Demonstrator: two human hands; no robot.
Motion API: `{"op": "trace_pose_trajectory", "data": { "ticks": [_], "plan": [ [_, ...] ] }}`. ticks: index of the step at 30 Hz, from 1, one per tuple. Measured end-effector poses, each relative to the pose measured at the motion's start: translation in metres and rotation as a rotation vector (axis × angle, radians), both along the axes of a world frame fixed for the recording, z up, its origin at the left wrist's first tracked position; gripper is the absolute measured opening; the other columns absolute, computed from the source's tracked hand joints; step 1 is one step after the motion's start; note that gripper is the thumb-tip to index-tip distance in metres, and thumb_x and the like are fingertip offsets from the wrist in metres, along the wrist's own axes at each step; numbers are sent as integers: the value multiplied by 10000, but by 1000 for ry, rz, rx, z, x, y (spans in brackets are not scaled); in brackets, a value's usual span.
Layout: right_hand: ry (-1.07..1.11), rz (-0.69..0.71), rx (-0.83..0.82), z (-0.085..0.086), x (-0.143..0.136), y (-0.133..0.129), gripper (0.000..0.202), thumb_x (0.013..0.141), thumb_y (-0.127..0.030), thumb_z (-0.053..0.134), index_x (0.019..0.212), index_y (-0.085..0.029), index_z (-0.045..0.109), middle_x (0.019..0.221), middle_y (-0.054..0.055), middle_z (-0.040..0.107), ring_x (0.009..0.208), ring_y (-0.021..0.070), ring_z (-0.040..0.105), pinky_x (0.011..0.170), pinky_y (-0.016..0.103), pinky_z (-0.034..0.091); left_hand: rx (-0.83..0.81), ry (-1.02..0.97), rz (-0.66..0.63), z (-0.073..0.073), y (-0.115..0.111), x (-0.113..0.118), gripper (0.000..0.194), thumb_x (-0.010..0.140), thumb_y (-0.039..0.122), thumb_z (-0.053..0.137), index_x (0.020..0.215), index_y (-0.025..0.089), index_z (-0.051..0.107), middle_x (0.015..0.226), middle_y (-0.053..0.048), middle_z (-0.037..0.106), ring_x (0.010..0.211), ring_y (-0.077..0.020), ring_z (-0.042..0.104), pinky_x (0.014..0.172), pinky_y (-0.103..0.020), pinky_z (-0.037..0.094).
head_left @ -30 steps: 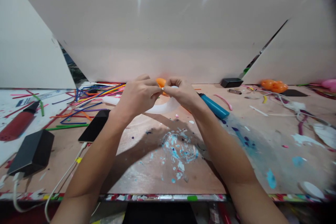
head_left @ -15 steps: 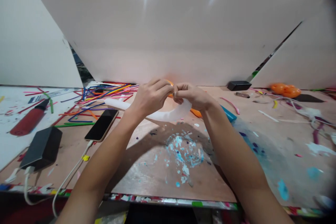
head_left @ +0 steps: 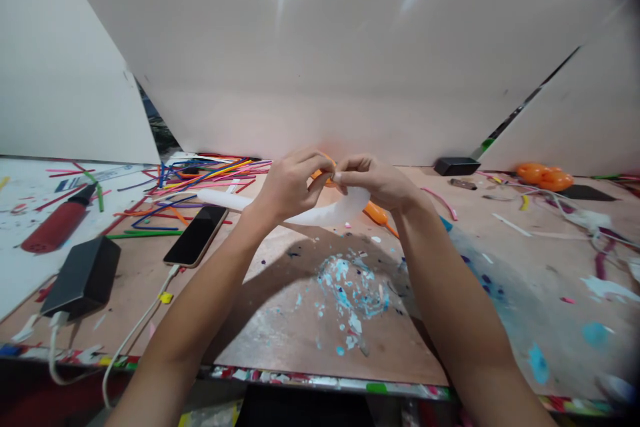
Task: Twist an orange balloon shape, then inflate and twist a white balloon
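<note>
So the left hand (head_left: 295,190) and right hand (head_left: 377,181) are meeting tip to tip above the wooden tabletop (head_left: 280,340), thumbs and forefingers closing in small pinches. The right one seems to be gripping the end of the long, white, tube-shaped balloon (head_left: 325,215), which is curving under both hands. Can't tell exactly what the left is pinching; the fingertips are hiding it. A shiny orange balloon (head_left: 376,213) is showing by the right wrist.

IMO, doing this fiddly bit well means working with fingertip pads, not nails, pinching right beside the join and easing gently. Yanking could be risking a pop or a slip.

Counting up: I'm seeing one white balloon, one orange bit by the wrist, one knobbly orange balloon bundle (head_left: 544,175) lying far right, one black phone (head_left: 197,237), one red squeeze bottle (head_left: 55,227) and two black boxes (head_left: 83,277). The thin coloured strips (head_left: 225,172) are overlapping too much to count.
</note>
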State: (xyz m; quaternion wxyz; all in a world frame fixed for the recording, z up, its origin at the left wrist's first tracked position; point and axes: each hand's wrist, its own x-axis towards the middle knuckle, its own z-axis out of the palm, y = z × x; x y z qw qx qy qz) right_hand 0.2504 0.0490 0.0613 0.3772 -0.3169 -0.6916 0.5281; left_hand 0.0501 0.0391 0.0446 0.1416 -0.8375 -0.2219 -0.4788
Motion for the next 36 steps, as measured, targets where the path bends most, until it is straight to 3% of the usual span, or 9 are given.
{"op": "trace_pose_trajectory", "data": {
  "ticks": [5,12,17,22,26,29,33,36],
  "plan": [
    [36,-99,119,3,-5,-7,219,684,-334,835,723,-170,696,664,-3,645,597,107,546,574,260,391,-24,-32,8,3,-4,-1,85,874,107,586,871,161,652,856,-51,718,762,-143,636,686,-260,486],
    [-110,-448,677,-8,-24,-16,159,859,-350,707,879,-206,771,835,35,754,778,180,663,715,304,481,-100,-176,119,7,-4,-4,69,829,153,630,774,162,670,706,-18,673,644,-127,591,622,-257,460],
    [-197,-487,879,-12,-29,-17,163,902,-303,648,894,-193,768,825,42,756,725,172,654,710,298,496,-231,-257,94,12,-9,-4,70,786,143,635,729,160,671,696,-10,698,646,-123,628,624,-246,483],
    [-125,-454,818,-15,-33,-11,151,884,-304,644,868,-185,735,799,31,732,711,165,640,712,295,500,-344,-285,81,15,-12,-3,71,775,131,635,737,159,689,726,-9,728,660,-117,641,650,-242,503],
    [-46,-518,796,-20,-38,-9,104,837,-267,634,809,-184,690,755,15,684,701,158,612,690,290,482,-461,-340,58,15,-10,-1,73,779,175,650,760,151,715,717,-15,728,657,-115,637,642,-240,502],
    [12,-519,673,-21,-38,-8,110,826,-290,633,788,-192,665,747,14,651,703,155,584,650,282,452,-620,-393,-18,15,-6,-1,110,782,230,660,773,139,720,714,-25,721,634,-108,624,591,-227,495],
    [73,-362,459,-19,-33,-3,197,825,-390,669,831,-193,658,779,15,617,694,137,529,610,265,405,-936,-443,-226,14,0,-3,185,795,310,673,774,126,683,737,-37,705,570,-86,588,479,-196,478],
    [123,-225,299,-20,-31,3,299,797,-475,712,829,-188,635,754,-5,568,643,109,469,577,247,361,-1040,-463,-296,12,4,-4,170,796,303,686,769,136,666,745,-30,693,595,-92,602,464,-191,492]
  ]
}}
